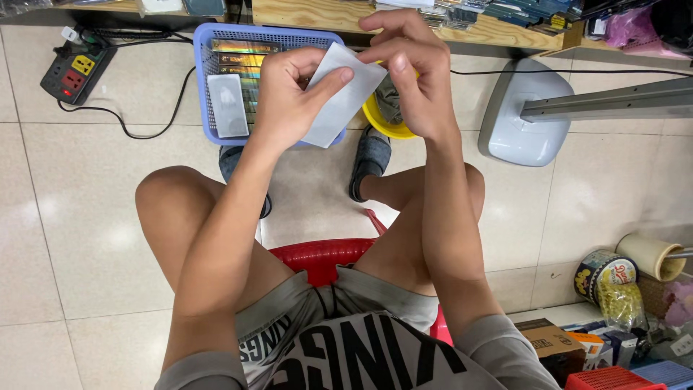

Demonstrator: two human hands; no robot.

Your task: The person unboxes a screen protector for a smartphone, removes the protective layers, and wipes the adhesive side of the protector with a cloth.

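Together, left hand (289, 94) and right hand (408, 76) pinch one white sleeve (339, 101).

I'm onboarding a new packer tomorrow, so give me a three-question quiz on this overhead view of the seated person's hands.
1. True or false: both hands grip the same white flat packet.
2. Which container lies on the floor directly under the left hand? A) red basket B) blue perforated basket C) cardboard box
3. Fill in: beneath the right hand, partly hidden, is a ______ coloured bowl.

Key
1. True: the left thumb presses its face and the right fingertips pinch its upper edge.
2. B, the blue perforated basket, holding stacked packs and one pale sleeve.
3. Yellow: the yellow bowl shows beside the person's shoe.
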